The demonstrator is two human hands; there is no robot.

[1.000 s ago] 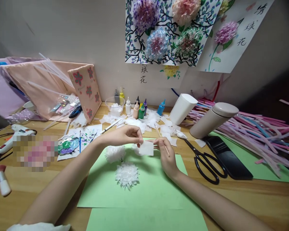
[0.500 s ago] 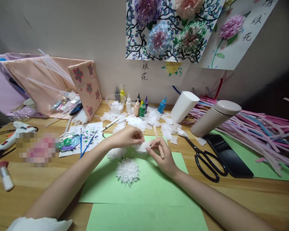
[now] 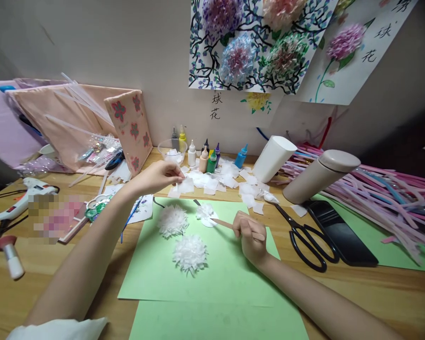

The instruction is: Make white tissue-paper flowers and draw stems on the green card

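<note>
My right hand (image 3: pixel 250 235) is closed round a flat wooden stick (image 3: pixel 222 223), whose tip touches a small white paper flower (image 3: pixel 206 215) near the back of the green sheet (image 3: pixel 233 278). Two fuller white flowers lie left of it, one behind (image 3: pixel 173 221) and one in front (image 3: pixel 190 254). My left hand (image 3: pixel 163 176) is over the back left of the sheet, thumb and fingertips pinched at the edge of a white paper square (image 3: pixel 187 185) among the scattered squares.
Paint bottles (image 3: pixel 211 162) stand behind the squares, beside a clear bowl (image 3: pixel 172 152). Black scissors (image 3: pixel 310 241), a phone (image 3: pixel 342 233) and a tilted bottle (image 3: pixel 320 175) are on the right. A paint palette (image 3: pixel 96 208) and glue gun (image 3: pixel 24 198) lie left.
My left hand has moved left and back to the paper squares. The small flower now lies on the sheet, and the stick in my right hand points at it.
</note>
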